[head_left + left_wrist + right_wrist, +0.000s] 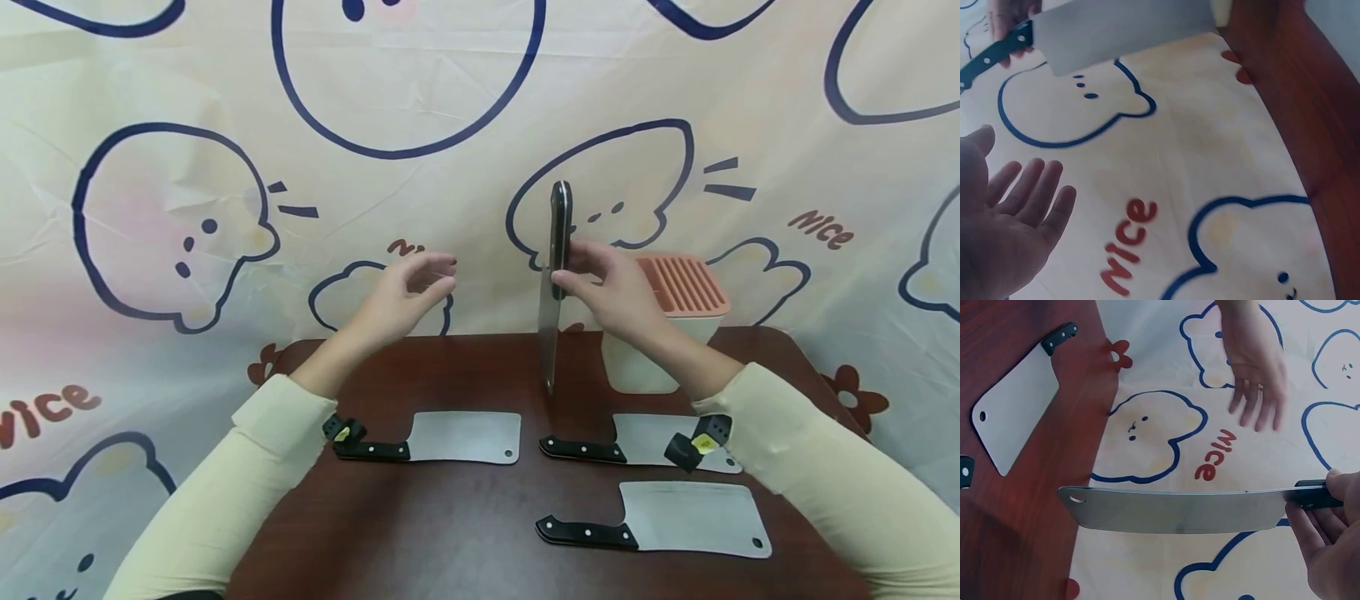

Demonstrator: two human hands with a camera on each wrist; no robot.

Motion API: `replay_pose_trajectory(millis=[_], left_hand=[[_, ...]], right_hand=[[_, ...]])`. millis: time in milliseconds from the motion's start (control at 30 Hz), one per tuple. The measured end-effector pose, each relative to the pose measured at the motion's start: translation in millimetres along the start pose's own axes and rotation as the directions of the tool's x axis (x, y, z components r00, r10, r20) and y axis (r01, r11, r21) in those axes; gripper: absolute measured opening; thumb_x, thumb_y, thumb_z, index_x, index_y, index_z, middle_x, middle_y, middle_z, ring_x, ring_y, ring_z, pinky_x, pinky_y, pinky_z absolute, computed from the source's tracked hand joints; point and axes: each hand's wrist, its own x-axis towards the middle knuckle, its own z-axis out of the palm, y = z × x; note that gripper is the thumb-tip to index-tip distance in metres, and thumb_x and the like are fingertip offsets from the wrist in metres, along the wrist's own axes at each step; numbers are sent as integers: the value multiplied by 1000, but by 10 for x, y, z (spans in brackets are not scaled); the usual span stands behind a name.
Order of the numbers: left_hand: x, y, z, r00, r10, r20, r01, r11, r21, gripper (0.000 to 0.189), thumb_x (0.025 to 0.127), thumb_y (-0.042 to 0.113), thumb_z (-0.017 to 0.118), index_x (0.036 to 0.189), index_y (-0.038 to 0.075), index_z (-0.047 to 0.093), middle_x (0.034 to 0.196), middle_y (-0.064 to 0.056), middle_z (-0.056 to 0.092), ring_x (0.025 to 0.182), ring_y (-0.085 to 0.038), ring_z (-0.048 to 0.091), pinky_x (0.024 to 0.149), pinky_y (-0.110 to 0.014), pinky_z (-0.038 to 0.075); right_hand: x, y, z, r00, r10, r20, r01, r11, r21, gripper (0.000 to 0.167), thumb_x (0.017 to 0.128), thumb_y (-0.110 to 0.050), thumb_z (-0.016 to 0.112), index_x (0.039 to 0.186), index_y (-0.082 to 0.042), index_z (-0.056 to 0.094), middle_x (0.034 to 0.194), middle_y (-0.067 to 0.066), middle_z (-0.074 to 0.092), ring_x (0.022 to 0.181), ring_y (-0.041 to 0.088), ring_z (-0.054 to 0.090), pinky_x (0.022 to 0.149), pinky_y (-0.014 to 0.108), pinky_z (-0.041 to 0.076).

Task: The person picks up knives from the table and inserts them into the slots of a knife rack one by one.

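My right hand (611, 287) pinches the black handle of a cleaver (550, 333), which hangs upright with its blade pointing down at the back of the table. In the right wrist view that cleaver (1179, 511) shows its broad blade with a hole near the end. To the left, my left hand (416, 292) is raised in the air with relaxed fingers and holds nothing; the left wrist view shows its palm (1010, 225) apart from the cleaver. Below it lies a second cleaver (465, 437), flat, its handle to the left.
Two more cleavers lie on the right, one (645, 433) partly behind my right sleeve and another (693, 518) nearer the front. A pale knife block (630, 367) with a slotted orange top (686, 283) stands behind my right wrist. A printed cloth hangs behind the brown table (420, 533).
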Motion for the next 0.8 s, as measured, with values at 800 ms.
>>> replay_pose_trajectory(millis=[800], left_hand=[[-983,-1011,-132,974,-225,15,220,962,163,53,103,36,61,146,6,52,145,-18,56,136,-37,50,109,-60,41]], right_hand=[[136,-315,-607,993,38,-108,-44,998,-52,46,103,-29,62,144,-10,56,133,14,65,128,26,60,111,47,44]])
